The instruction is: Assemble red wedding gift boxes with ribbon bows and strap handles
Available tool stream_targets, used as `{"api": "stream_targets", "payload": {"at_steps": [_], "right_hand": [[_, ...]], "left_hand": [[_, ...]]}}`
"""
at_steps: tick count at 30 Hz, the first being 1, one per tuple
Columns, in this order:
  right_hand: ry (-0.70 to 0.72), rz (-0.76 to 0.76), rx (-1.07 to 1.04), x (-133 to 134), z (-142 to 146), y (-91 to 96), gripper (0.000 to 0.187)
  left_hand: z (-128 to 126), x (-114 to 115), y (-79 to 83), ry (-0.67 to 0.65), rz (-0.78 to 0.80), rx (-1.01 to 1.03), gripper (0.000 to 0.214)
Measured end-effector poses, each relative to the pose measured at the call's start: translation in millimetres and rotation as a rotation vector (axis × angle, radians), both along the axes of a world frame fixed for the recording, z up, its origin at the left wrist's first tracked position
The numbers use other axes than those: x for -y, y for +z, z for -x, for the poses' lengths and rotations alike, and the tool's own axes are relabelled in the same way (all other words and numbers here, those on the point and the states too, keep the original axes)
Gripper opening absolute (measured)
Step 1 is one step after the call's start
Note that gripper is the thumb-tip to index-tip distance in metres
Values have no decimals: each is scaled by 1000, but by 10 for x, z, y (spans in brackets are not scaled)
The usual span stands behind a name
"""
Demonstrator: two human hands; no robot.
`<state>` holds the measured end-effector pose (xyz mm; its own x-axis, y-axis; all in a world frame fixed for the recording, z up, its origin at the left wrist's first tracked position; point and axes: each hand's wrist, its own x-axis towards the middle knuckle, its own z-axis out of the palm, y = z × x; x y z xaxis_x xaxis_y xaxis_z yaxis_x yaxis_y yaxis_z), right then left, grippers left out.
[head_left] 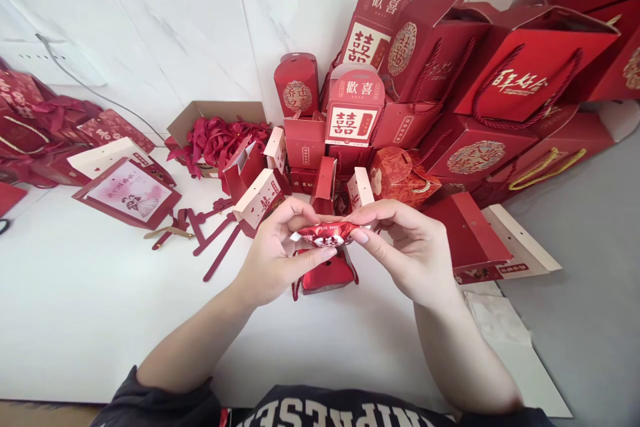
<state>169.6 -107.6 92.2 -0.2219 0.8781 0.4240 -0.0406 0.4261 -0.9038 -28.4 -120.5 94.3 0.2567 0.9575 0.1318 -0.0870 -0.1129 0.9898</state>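
Note:
Between my two hands is a small wrapped candy in a shiny red wrapper with white lettering and a twisted white end. My left hand pinches its left side, thumb in front and fingers behind. The right side is pinched by my right hand in the same way. Just below and behind the candy stands a small red gift box with a dark red cord, partly hidden by my hands. Cream-and-red box flaps rise close to my left fingers.
Red gift boxes with cord handles are stacked along the wall. A cardboard box holds red ribbons. On the left lie a box with a couple picture, loose ribbon strips and more red boxes. An orange-red box sits right of centre.

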Motion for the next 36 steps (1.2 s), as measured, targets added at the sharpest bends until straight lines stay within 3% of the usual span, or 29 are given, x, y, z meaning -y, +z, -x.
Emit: {"api": "stream_targets", "payload": {"at_steps": [10,13,16,20,24,29,36], "right_hand": [[38,116,-28,-50,-3,-5,7],[7,129,-21,-76,-33,12,8],[-55,119,35,-94,-102,30,14],[-102,101,305,-133,-207,47,18],[77,27,716,-153,-259,75,15],[332,-35,882,-55,-210,99,16],[294,-56,1213,32,-19,-78,15]], "left_hand": [[-1,-7,-34,22,-23,-35,35],[50,-10,11,47,-89,-235,37],[128,-45,56,65,-106,-648,38],[197,-112,42,-33,-22,-1044,26],[182,-146,-16,-80,-53,-1285,24],[110,-176,-50,-29,-96,-1445,26],[-37,-184,-186,-21,-80,-1485,57]]}}
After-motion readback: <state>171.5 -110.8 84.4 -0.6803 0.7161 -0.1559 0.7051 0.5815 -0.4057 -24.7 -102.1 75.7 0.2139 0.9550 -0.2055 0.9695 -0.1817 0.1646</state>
